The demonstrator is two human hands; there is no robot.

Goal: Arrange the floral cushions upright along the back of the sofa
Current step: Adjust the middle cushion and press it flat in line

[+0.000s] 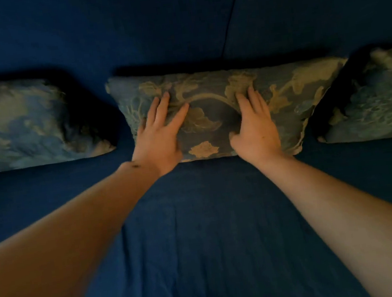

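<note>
Floral cushions look nearly arranged: the middle cushion leans on the blue sofa back under the left hand and right hand, fingers spread flat, flanked by the left cushion and right cushion, with nothing blocking.

Both hands, left hand and right hand, press flat on the middle floral cushion.

Blue sofa, three floral cushions
</note>
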